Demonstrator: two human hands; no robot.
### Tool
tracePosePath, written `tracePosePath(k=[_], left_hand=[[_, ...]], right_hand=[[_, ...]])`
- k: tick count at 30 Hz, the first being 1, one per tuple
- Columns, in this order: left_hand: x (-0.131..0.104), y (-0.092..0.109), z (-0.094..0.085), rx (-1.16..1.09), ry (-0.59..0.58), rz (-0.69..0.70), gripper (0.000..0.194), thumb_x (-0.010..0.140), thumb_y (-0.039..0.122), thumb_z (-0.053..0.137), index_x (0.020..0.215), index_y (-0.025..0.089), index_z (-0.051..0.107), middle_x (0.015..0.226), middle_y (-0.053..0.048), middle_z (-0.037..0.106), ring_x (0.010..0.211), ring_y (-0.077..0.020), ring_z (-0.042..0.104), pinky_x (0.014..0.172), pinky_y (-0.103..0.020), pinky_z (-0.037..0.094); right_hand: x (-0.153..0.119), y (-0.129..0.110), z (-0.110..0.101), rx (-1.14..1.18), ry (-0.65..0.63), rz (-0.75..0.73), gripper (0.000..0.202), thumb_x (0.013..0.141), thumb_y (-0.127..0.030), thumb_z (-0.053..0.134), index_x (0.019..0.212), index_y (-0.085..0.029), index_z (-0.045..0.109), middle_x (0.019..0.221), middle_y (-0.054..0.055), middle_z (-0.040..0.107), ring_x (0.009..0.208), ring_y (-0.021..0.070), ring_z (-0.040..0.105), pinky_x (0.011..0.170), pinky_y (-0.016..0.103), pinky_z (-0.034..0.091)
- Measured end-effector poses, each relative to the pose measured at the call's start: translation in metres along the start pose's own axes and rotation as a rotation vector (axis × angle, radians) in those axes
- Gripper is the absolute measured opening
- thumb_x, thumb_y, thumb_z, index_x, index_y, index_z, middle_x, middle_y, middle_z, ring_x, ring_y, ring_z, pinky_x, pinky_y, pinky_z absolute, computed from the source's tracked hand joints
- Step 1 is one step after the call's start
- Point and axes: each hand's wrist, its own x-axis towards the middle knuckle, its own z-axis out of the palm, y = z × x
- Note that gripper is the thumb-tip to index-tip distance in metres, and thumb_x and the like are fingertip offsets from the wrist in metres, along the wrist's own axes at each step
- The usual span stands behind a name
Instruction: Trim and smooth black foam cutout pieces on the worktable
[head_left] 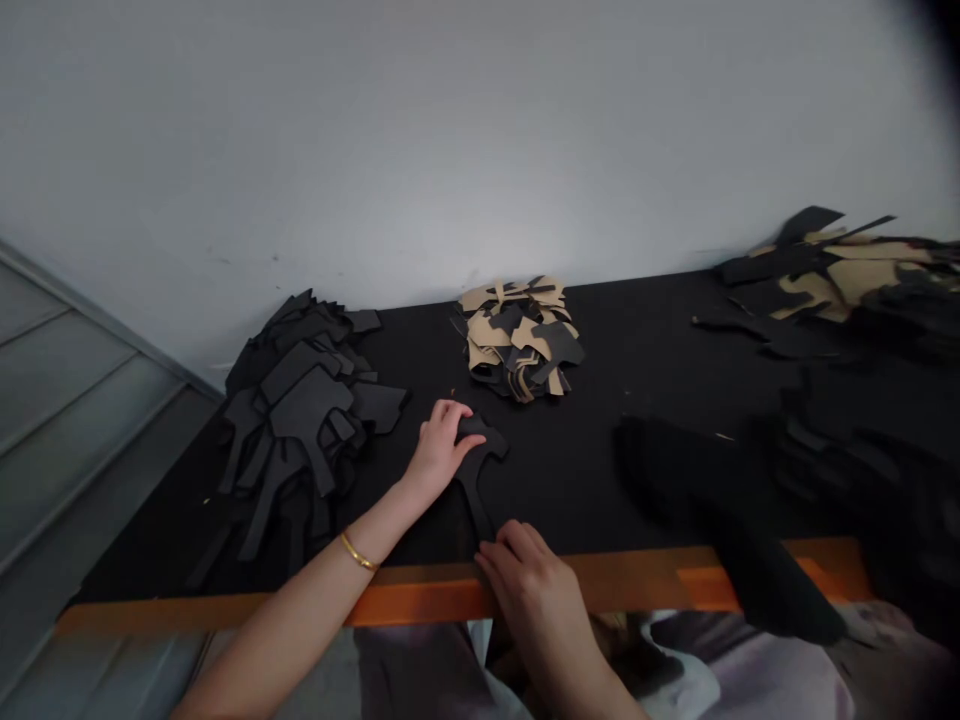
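Observation:
On the black tabletop near the front edge lies a flat black cut-out piece (pixel 472 483) with a wide curved head and a narrow stem. My left hand (pixel 441 447) closes its thumb and fingers on the wide head. At the stem's lower end, my right hand (pixel 531 575) has its fingers drawn together on the tip, which they partly cover. A large pile of similar black pieces (pixel 311 410) spreads to the left of my left hand. Behind the held piece is a smaller heap of tan and black pieces (pixel 521 340).
The black table (pixel 600 350) meets a pale wall (pixel 480 150) and has orange tape (pixel 427 600) along its front edge. More tan and black scraps (pixel 832 275) are heaped at far right. A blurred dark sleeve-like shape (pixel 750 550) crosses the edge on the right.

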Motion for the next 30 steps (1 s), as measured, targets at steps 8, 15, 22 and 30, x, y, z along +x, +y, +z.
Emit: tracePosePath(k=[8, 15, 22, 30], left_hand=[[-0.004, 0.005, -0.007, 0.231, 0.035, -0.026, 0.031, 0.079, 0.042, 0.06, 0.105, 0.025, 0.055, 0.119, -0.01, 0.044, 0.11, -0.0282, 0.047, 0.086, -0.046, 0.043], [0.002, -0.009, -0.012, 0.336, 0.072, -0.077, 0.074, 0.068, 0.061, 0.063, 0.132, 0.031, 0.042, 0.131, -0.013, 0.041, 0.119, -0.0329, 0.041, 0.094, -0.053, 0.035], [-0.005, 0.01, -0.015, 0.22, -0.027, 0.219, 0.041, 0.089, 0.041, 0.043, 0.127, 0.027, 0.049, 0.132, -0.009, 0.048, 0.125, -0.0219, 0.042, 0.103, -0.042, 0.033], [-0.005, 0.021, -0.019, 0.326, -0.53, 0.394, 0.046, 0.092, 0.044, 0.035, 0.138, 0.044, 0.029, 0.15, 0.002, 0.03, 0.141, -0.0253, 0.013, 0.11, -0.055, 0.017]], right_hand=[[-0.003, 0.006, 0.013, 0.073, 0.153, -0.02, 0.023, 0.089, -0.014, 0.049, 0.07, -0.019, 0.061, 0.068, 0.002, 0.053, 0.065, 0.0145, 0.045, 0.059, 0.027, 0.033], [-0.007, 0.008, 0.021, 0.107, 0.223, 0.014, 0.019, 0.085, -0.013, 0.056, 0.067, -0.019, 0.059, 0.068, 0.0, 0.052, 0.066, 0.0136, 0.045, 0.061, 0.026, 0.034], [-0.006, 0.009, 0.023, 0.1, 0.243, 0.014, 0.017, 0.08, -0.011, 0.062, 0.065, -0.019, 0.058, 0.068, 0.0, 0.053, 0.067, 0.0131, 0.046, 0.062, 0.025, 0.034], [-0.008, 0.01, 0.026, 0.026, 0.238, -0.018, 0.013, 0.077, -0.02, 0.069, 0.07, -0.02, 0.059, 0.069, -0.002, 0.054, 0.065, 0.0131, 0.047, 0.06, 0.026, 0.034]])
